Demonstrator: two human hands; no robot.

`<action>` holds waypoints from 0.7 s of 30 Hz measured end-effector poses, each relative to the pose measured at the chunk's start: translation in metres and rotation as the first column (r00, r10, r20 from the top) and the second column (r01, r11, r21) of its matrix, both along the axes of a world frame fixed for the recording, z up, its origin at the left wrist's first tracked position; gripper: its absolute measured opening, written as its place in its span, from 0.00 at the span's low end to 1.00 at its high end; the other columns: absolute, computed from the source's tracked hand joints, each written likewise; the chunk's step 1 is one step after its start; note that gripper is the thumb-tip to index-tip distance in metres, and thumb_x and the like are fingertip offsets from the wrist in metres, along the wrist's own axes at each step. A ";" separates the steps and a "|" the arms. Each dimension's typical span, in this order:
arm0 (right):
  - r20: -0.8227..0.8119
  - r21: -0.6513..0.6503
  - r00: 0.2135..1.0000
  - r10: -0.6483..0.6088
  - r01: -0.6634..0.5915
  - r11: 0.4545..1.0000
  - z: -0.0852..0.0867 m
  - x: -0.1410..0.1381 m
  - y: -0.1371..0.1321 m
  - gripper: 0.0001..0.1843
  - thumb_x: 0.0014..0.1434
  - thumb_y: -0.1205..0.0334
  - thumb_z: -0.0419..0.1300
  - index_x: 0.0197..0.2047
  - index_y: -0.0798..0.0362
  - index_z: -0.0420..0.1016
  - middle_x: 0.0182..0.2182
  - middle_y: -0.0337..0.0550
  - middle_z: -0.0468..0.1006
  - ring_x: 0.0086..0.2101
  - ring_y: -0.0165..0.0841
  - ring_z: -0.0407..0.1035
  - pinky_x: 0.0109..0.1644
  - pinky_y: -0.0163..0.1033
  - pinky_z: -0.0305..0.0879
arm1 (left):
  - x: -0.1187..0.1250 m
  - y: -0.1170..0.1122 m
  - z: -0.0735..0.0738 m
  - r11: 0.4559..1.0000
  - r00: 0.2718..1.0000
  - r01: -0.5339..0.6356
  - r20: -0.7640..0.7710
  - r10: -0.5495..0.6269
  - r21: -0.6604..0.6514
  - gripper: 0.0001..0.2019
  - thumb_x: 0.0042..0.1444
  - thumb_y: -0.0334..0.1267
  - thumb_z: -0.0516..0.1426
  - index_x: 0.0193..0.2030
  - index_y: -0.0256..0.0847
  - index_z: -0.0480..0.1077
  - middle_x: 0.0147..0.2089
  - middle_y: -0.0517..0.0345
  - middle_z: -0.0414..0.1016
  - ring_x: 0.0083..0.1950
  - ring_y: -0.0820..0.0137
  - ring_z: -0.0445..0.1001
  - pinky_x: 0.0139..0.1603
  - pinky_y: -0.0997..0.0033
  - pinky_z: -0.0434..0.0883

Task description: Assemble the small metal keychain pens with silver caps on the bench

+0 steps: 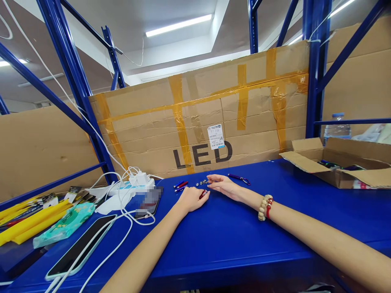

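My left hand (pixel 192 199) rests on the blue shelf top (pixel 226 236) with its fingers curled round a small red pen-like piece (pixel 203 194). My right hand (pixel 224 186), with a bead bracelet at the wrist, lies just right of it, fingers stretched toward several small metal parts (pixel 202 182). Two more small pens, red and blue (pixel 181 186), lie to the left of those parts. A purple pen with a clip (pixel 239 178) lies behind my right hand.
An open cardboard box (pixel 339 162) with dark items stands at the right, a water bottle (pixel 336 128) behind it. A power strip with chargers (pixel 134 183), white cables, two phones (pixel 81 246), a tissue pack and yellow packets fill the left. A taped "LED" cardboard sheet (pixel 201 122) walls the back.
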State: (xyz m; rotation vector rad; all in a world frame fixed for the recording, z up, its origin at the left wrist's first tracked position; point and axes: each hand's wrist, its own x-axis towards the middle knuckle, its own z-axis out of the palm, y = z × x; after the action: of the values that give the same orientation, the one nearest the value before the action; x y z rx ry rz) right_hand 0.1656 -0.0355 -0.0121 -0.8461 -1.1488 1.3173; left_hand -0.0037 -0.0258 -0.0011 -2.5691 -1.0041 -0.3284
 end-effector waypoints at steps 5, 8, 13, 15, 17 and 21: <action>-0.008 0.012 1.000 0.000 0.000 1.000 -0.007 0.001 0.008 0.19 0.40 0.78 0.62 0.37 0.53 0.74 0.40 0.43 0.74 0.39 0.30 0.69 0.50 0.37 0.63 | 0.000 -0.001 0.001 1.000 1.000 0.010 0.008 -0.010 -0.008 0.23 0.60 0.45 0.40 0.25 0.39 0.69 0.26 0.53 0.74 0.28 0.67 0.72 0.26 0.73 0.57; 0.006 0.002 1.000 -0.010 0.010 1.000 -0.007 0.001 0.009 0.20 0.39 0.78 0.62 0.37 0.53 0.74 0.40 0.43 0.74 0.40 0.31 0.69 0.50 0.37 0.63 | -0.001 -0.002 0.002 1.000 1.000 0.011 0.010 -0.011 -0.019 0.22 0.60 0.45 0.40 0.25 0.39 0.68 0.25 0.53 0.74 0.28 0.68 0.72 0.27 0.74 0.58; 0.023 -0.006 0.999 -0.031 0.031 1.000 -0.003 -0.001 0.004 0.20 0.39 0.79 0.61 0.36 0.54 0.74 0.40 0.43 0.74 0.40 0.31 0.69 0.50 0.37 0.63 | -0.001 -0.001 0.001 1.000 1.000 0.015 0.013 -0.015 -0.009 0.23 0.60 0.45 0.40 0.25 0.39 0.69 0.25 0.53 0.74 0.28 0.68 0.72 0.26 0.73 0.58; 0.029 -0.010 0.999 -0.037 0.037 0.999 -0.001 -0.002 0.002 0.19 0.39 0.79 0.61 0.36 0.54 0.74 0.40 0.43 0.74 0.39 0.31 0.69 0.50 0.37 0.64 | -0.001 -0.001 0.001 1.000 1.000 0.019 0.013 -0.019 -0.007 0.23 0.60 0.45 0.40 0.25 0.39 0.69 0.25 0.53 0.74 0.28 0.68 0.72 0.26 0.73 0.58; 0.036 -0.013 0.999 -0.040 0.041 0.999 -0.001 -0.002 0.001 0.18 0.40 0.78 0.62 0.36 0.54 0.74 0.40 0.44 0.74 0.39 0.31 0.69 0.50 0.37 0.64 | 0.000 -0.001 0.001 1.000 1.000 0.020 0.011 -0.020 -0.010 0.23 0.60 0.45 0.40 0.25 0.39 0.70 0.25 0.53 0.74 0.28 0.67 0.72 0.26 0.73 0.58; 0.040 -0.009 0.998 -0.053 0.053 0.999 -0.002 -0.002 0.002 0.16 0.41 0.75 0.64 0.37 0.55 0.74 0.39 0.44 0.75 0.40 0.31 0.69 0.50 0.36 0.64 | 0.000 -0.002 0.001 1.000 1.000 0.012 0.010 -0.012 -0.011 0.23 0.60 0.45 0.40 0.26 0.39 0.70 0.26 0.53 0.74 0.28 0.68 0.72 0.26 0.73 0.59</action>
State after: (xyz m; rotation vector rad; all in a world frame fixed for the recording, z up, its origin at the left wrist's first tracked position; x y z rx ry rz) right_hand 0.1639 -0.0333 -0.0141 -0.9080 -1.1439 1.2685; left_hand -0.0038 -0.0275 0.0002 -2.5871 -0.9969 -0.3393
